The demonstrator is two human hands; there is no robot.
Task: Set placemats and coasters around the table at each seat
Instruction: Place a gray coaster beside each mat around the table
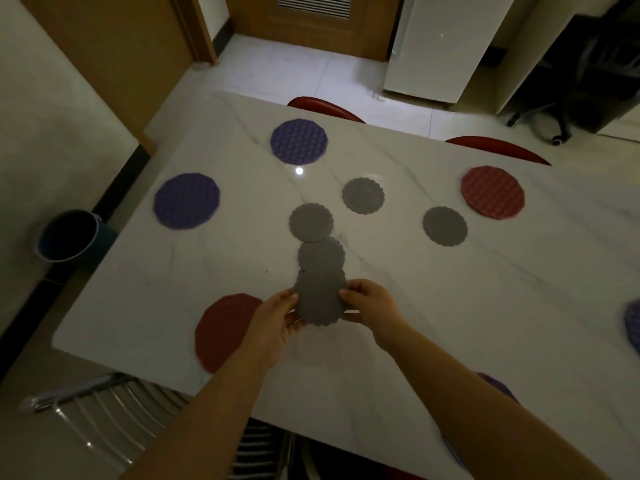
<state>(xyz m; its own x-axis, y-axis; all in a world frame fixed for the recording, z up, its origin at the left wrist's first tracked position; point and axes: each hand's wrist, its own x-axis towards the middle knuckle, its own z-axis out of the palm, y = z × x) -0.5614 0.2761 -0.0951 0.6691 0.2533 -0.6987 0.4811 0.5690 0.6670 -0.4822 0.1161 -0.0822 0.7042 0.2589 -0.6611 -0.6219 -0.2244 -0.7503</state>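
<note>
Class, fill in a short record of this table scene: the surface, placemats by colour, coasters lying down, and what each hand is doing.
Surface: white marble table
Purple placemats: two far left, one cut off at the right edge, one mostly hidden under the right forearm
Red placemats: far right, near left
Grey coasters on table: four in the middle
Held coaster: grey, between both hands
Left hand: pinches its left edge
Right hand: pinches its right edge
</note>
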